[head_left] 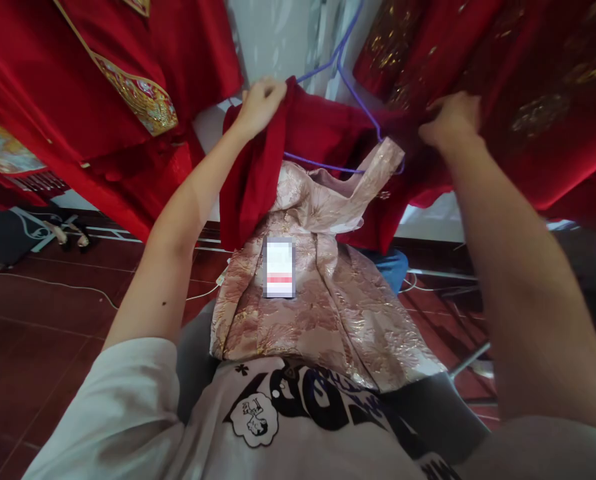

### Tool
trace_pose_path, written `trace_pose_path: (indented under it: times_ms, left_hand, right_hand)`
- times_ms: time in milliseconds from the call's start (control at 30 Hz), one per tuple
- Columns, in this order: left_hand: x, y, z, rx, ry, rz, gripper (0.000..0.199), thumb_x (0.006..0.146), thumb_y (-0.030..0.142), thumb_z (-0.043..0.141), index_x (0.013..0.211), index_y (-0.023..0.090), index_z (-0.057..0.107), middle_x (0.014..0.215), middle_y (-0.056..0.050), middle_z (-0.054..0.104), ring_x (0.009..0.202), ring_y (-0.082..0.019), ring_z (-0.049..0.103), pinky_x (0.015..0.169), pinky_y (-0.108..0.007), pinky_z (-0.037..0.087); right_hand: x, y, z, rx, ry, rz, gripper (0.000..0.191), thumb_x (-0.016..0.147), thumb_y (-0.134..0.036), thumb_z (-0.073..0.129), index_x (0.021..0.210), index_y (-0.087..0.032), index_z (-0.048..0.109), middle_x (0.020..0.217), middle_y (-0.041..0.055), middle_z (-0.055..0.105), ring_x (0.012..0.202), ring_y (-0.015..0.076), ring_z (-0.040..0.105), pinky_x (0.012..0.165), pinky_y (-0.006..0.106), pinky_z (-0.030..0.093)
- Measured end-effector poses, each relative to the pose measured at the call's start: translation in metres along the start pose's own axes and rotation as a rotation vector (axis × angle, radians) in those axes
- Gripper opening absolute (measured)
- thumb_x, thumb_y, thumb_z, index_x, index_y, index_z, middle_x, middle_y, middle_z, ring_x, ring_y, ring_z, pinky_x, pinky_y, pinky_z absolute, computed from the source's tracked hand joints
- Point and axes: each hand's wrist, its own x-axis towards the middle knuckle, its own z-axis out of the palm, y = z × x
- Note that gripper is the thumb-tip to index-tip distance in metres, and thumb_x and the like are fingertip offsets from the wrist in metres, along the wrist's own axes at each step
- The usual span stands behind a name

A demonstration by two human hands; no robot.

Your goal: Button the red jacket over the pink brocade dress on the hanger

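My left hand (264, 100) is closed on the upper edge of a plain red cloth (323, 127), which drapes over and behind a purple wire hanger (361, 100). At the right, my right hand (453, 120) is raised against dark red fabric; blur hides what its fingers hold, if anything. A pink dress with a shiny gold pattern (323, 293) lies against my lap and front. One of its shoulder straps (383, 163) sits at the right end of the hanger. A blurred-out white tag (279, 268) rests on the dress front.
Red garments with gold embroidery (138, 93) hang on the left, and sequined dark red ones (543, 80) on the right. Below are metal rack legs (113, 235), a pair of shoes (71, 235), a white cable (78, 287) and a red tiled floor (33, 353).
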Motion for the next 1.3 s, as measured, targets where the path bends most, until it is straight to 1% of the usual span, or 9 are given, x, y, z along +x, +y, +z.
trace_pose_path:
  times_ms: [200, 333, 467, 600, 733, 833, 933, 1067, 1300]
  left_hand:
    - [-0.021, 0.013, 0.008, 0.253, -0.104, 0.017, 0.046, 0.108, 0.002, 0.059, 0.073, 0.023, 0.038, 0.109, -0.004, 0.059, 0.116, -0.02, 0.045, 0.12, -0.046, 0.025]
    - [-0.028, 0.01, 0.019, 0.354, -0.157, 0.084, 0.049, 0.109, 0.004, 0.06, 0.076, 0.026, 0.031, 0.115, -0.007, 0.054, 0.118, -0.025, 0.042, 0.12, -0.056, 0.026]
    - [-0.031, 0.007, 0.024, 0.344, -0.109, 0.116, 0.047, 0.108, 0.003, 0.062, 0.078, 0.026, 0.033, 0.115, -0.007, 0.057, 0.117, -0.027, 0.037, 0.117, -0.059, 0.027]
    - [-0.028, 0.003, 0.021, 0.371, -0.101, 0.096, 0.039, 0.11, 0.006, 0.058, 0.083, 0.027, 0.038, 0.126, -0.008, 0.056, 0.123, -0.029, 0.036, 0.117, -0.061, 0.027]
    - [-0.027, -0.004, 0.023, 0.376, -0.057, 0.07, 0.029, 0.111, 0.014, 0.058, 0.089, 0.026, 0.044, 0.138, -0.01, 0.053, 0.132, -0.032, 0.033, 0.122, -0.064, 0.025]
    - [-0.041, -0.012, 0.032, 0.384, 0.105, 0.076, 0.015, 0.109, 0.025, 0.06, 0.096, 0.027, 0.053, 0.152, -0.012, 0.047, 0.143, -0.036, 0.03, 0.127, -0.068, 0.024]
    - [-0.062, -0.021, 0.044, 0.251, 0.19, 0.16, 0.011, 0.107, 0.033, 0.06, 0.097, 0.029, 0.055, 0.134, -0.013, 0.059, 0.138, -0.036, 0.047, 0.126, -0.061, 0.036]
    - [-0.085, -0.039, 0.056, 0.035, 0.156, 0.059, 0.021, 0.098, 0.035, 0.075, 0.107, 0.029, 0.057, 0.11, -0.009, 0.068, 0.121, -0.032, 0.066, 0.116, -0.052, 0.05]
    - [-0.093, -0.042, 0.063, -0.012, -0.018, 0.071, 0.025, 0.097, 0.032, 0.078, 0.115, 0.026, 0.062, 0.104, -0.009, 0.073, 0.121, -0.034, 0.072, 0.116, -0.052, 0.051]
  right_hand:
    - [-0.028, 0.013, -0.032, 0.009, -0.006, 0.015, 0.042, 0.101, -0.002, 0.058, 0.14, -0.006, 0.074, 0.144, 0.0232, 0.07, 0.144, 0.0328, 0.063, 0.117, 0.041, 0.05]
    - [-0.05, -0.017, -0.029, 0.273, -0.118, 0.005, 0.016, 0.094, -0.002, 0.061, 0.099, -0.009, 0.074, 0.12, 0.0189, 0.077, 0.115, 0.03, 0.075, 0.089, 0.042, 0.057]
    - [-0.068, -0.063, -0.015, 0.417, -0.209, -0.204, 0.022, 0.087, -0.002, 0.061, 0.072, -0.016, 0.053, 0.087, 0.0108, 0.071, 0.106, 0.0309, 0.072, 0.1, 0.048, 0.06]
    - [-0.083, -0.091, -0.003, 0.708, -0.27, -0.423, 0.024, 0.087, -0.011, 0.065, 0.073, -0.021, 0.048, 0.077, 0.0065, 0.064, 0.094, 0.0274, 0.069, 0.099, 0.047, 0.064]
    - [-0.087, -0.082, 0.012, 0.698, -0.4, -0.464, 0.022, 0.087, -0.009, 0.069, 0.083, -0.022, 0.052, 0.09, 0.0072, 0.069, 0.099, 0.0282, 0.068, 0.103, 0.049, 0.061]
    - [-0.08, -0.065, 0.028, 0.549, -0.295, -0.419, 0.031, 0.094, -0.023, 0.077, 0.082, -0.022, 0.048, 0.095, 0.0116, 0.07, 0.102, 0.03, 0.068, 0.108, 0.052, 0.057]
    - [-0.066, -0.047, 0.049, 0.456, -0.079, -0.388, 0.038, 0.102, -0.042, 0.072, 0.082, -0.023, 0.046, 0.094, 0.0162, 0.068, 0.11, 0.0355, 0.066, 0.116, 0.059, 0.048]
    - [-0.047, -0.03, 0.077, 0.612, 0.037, -0.468, 0.028, 0.102, -0.047, 0.069, 0.106, -0.025, 0.052, 0.104, 0.0162, 0.07, 0.13, 0.0393, 0.06, 0.121, 0.062, 0.041]
    - [-0.056, -0.048, 0.087, 0.592, -0.066, -0.519, 0.05, 0.1, -0.066, 0.063, 0.13, -0.029, 0.048, 0.111, 0.0118, 0.068, 0.12, 0.0378, 0.068, 0.112, 0.059, 0.051]
